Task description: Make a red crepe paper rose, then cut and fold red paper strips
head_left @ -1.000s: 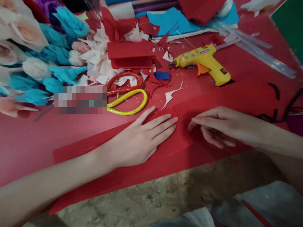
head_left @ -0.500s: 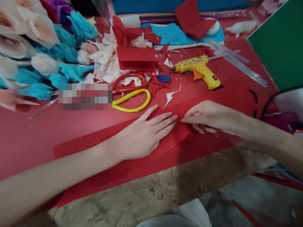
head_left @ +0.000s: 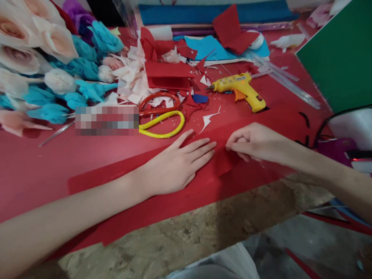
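My left hand (head_left: 180, 164) lies flat with its fingers spread on a long sheet of red paper (head_left: 101, 170), pressing it to the red table. Beside it, to the right, my right hand (head_left: 250, 141) is pinched, thumb against curled fingers, at the right part of the same sheet. The exact spot where these fingertips grip the paper is partly hidden. Behind my left hand are the red and yellow handles of a pair of scissors (head_left: 162, 135); the blades are blurred out. A yellow glue gun (head_left: 244, 87) lies on its side behind my right hand.
Blue and peach paper flowers (head_left: 59, 80) crowd the left back. White paper scraps (head_left: 130, 73) and folded red paper (head_left: 168, 71) lie in the middle. Clear glue sticks (head_left: 296, 89) and a green board (head_left: 337, 58) are at the right. The table's worn front edge (head_left: 186, 236) is close to me.
My right hand has shifted slightly right, its fingers closing into a tighter pinch. My left hand stays flat on the paper. The view has tilted slightly.
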`<state>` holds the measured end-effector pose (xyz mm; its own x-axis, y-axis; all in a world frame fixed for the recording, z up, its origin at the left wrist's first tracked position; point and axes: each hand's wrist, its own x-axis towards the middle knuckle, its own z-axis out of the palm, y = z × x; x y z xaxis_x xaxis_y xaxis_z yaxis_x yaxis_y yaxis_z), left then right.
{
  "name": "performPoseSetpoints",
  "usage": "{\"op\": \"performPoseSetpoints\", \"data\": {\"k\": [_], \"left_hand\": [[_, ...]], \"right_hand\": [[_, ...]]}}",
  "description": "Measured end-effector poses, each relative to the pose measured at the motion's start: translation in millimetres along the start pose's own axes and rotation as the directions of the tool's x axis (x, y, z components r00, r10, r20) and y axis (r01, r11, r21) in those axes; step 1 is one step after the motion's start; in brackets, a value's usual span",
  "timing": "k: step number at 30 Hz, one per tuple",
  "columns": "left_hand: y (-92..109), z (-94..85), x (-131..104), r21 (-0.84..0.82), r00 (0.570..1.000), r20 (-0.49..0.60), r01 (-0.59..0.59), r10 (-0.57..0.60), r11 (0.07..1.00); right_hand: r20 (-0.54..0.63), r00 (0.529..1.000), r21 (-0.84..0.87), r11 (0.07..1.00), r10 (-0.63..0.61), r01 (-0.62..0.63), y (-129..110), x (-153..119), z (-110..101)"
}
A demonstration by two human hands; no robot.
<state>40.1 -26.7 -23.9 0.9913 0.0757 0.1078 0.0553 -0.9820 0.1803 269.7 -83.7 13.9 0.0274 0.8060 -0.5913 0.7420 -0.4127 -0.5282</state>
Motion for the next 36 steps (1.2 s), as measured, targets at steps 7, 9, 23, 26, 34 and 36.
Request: {"op": "performPoseSetpoints", "data": {"k": [7, 9, 23, 26, 34, 36], "left_hand": [[0.6, -1.1, -0.1, 0.005, 0.999, 0.032, 0.010, -0.010, 1.000], [0.6, -1.9, 0.0, 0.009, 0.999, 0.037, 0.012, -0.012, 1.000], [1.0, -4.4, 1.3, -0.002, 0.997, 0.076, 0.020, -0.020, 1.000], [1.7, -5.2, 1.3, -0.003, 0.997, 0.076, 0.020, -0.020, 1.000], [0.7, -4.9, 1.6, -0.016, 0.997, 0.072, 0.021, -0.019, 1.000], [0.2, -5.0, 1.1, -0.014, 0.997, 0.070, 0.016, -0.015, 1.000]], "right_hand": [[-0.188, 0.630, -0.578, 0.603, -0.754, 0.550, 15.4, -8.9, 13.9], [-0.080, 0.569, -0.714, 0.445, -0.818, 0.540, 20.1, -13.0, 17.4], [0.195, 0.557, -0.784, 0.213, -0.807, 0.583, 30.4, -41.9, 4.2], [0.190, 0.584, -0.791, 0.230, -0.789, 0.567, 34.2, -41.7, 9.1], [0.229, 0.561, -0.712, 0.256, -0.796, 0.654, 38.3, -58.6, 2.8], [0.178, 0.561, -0.731, 0.273, -0.809, 0.626, 33.8, -58.2, 2.5]]}}
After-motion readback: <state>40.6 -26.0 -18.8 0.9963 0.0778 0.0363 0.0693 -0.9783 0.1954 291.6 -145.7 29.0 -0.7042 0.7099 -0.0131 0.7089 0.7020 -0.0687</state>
